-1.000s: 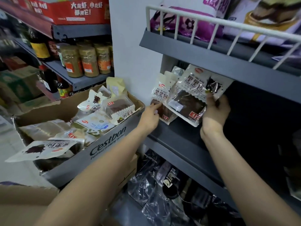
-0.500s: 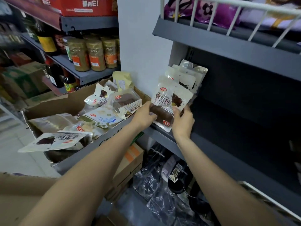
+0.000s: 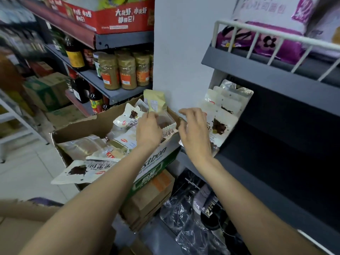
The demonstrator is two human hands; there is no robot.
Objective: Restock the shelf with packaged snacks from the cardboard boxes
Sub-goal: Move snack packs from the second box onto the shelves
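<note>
From my remote seat: the fingers (image 3: pixel 185 115) of the right hand (image 3: pixel 195 134) are spread and loosely bent, clamped on nothing, hovering in front of the stocked packets (image 3: pixel 220 115); whether they brush the front packet I cannot tell. The fingers (image 3: pixel 150 115) of the left hand (image 3: pixel 148 132) curl down among the goods in the cardboard box (image 3: pixel 88 126), beside a clear-windowed snack pack (image 3: pixel 168 126); they hide their own tips, so I cannot tell whether anything is pinched.

Progress, as I judge it: a short upright row of white packets leans at the left end of the dark shelf (image 3: pixel 276 177), against the white wall panel (image 3: pixel 182 57); that part is done. The rest of this shelf, running right, lies dark and I make out no goods on it, and the box holds many loose packets, among them a beige pouch (image 3: pixel 156 100) standing at its far edge and 1 flat packet (image 3: pixel 81 172) overhanging the near corner; so I read the task as early, with most of the stock left to move.

Surroundings: an upper shelf (image 3: pixel 266 78) with a white wire rail (image 3: pixel 276 34) carries purple-and-white bags (image 3: pixel 272 39); to the left, spice jars (image 3: pixel 121 72) and dark sauce bottles (image 3: pixel 75 54) fill another rack, with a red carton (image 3: pixel 114 17) above; a second carton (image 3: pixel 152 197) sits beneath the box, and crumpled clear plastic (image 3: pixel 185 225) lies below the shelf.

Obstructions: the box edge stands just beside the shelf front, narrowing the path between them; the overhanging packet looks liable to slip off.
</note>
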